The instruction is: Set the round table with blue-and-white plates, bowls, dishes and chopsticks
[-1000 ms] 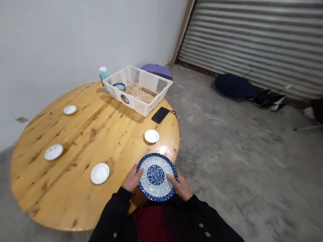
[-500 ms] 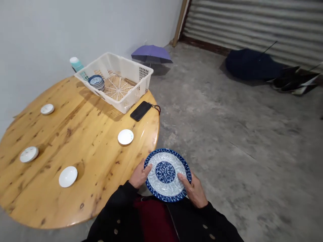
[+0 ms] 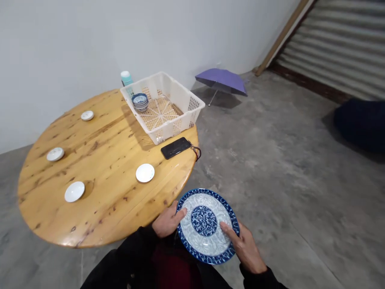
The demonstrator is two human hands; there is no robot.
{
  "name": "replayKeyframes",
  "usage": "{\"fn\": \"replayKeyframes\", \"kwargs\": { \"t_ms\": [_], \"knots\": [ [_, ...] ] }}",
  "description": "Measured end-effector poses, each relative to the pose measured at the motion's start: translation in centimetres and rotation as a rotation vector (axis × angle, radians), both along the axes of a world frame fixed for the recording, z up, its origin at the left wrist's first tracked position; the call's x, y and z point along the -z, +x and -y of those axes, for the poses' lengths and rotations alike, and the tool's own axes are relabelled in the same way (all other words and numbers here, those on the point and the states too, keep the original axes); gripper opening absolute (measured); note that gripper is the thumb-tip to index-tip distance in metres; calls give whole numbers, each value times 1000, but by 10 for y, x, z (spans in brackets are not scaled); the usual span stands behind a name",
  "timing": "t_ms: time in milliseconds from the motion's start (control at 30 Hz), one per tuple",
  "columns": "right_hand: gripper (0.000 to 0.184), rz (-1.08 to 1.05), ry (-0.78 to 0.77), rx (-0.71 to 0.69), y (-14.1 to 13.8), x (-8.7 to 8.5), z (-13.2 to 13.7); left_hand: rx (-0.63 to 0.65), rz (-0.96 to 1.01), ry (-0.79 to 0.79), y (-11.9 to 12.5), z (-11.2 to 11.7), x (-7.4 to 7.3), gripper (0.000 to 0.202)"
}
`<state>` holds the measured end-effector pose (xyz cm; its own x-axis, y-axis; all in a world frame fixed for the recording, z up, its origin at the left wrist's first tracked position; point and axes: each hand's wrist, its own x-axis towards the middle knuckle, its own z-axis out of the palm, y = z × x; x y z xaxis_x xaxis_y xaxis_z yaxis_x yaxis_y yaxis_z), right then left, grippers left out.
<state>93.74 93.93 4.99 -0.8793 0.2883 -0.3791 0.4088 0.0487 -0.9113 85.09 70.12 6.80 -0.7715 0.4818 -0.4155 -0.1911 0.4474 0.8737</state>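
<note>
A blue-and-white patterned plate (image 3: 204, 245) is held in front of my body, off the table's right front edge. My left hand (image 3: 169, 220) grips its left rim, thumb on top. On the opposite rim my right hand (image 3: 245, 245) is closed, its thumb lying over the face. The fingers beneath are hidden, and I cannot tell whether more plates lie under this one. The nearest thing on the table is a small white dish (image 3: 145, 173). Another white dish (image 3: 74, 192) sits further left, with a white bowl (image 3: 55, 154) and a smaller one (image 3: 87, 115) beyond.
On the round wooden table (image 3: 111, 176) stands a white plastic basket (image 3: 168, 132) holding stacked blue-and-white bowls (image 3: 140, 102) and chopsticks (image 3: 177, 109). A phone (image 3: 175, 147) with a strap lies beside it. Behind are a bottle (image 3: 126, 78) and a purple umbrella (image 3: 222, 81) on the floor.
My view has turned, so the table and basket sit differently and the dark umbrella has slid toward the right edge. Both hands keep hold of the plate, now slightly lower and further right in view.
</note>
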Motion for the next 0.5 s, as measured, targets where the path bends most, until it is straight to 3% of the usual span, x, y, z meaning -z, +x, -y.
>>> {"fn": "replayKeyframes", "kwargs": {
  "t_ms": [133, 267, 500],
  "knots": [
    [55, 35, 13, -110, -67, -23, -17, -7, -20, -18, -44, -1, -25, 50],
    [57, 48, 50, -232, -142, -58, -28, -19, -89, -36, -90, 5, -53, 42],
    [47, -53, 59, -372, -267, -117, -22, -121, -194, -67, -162, 19, -116, 33]
  ]
}}
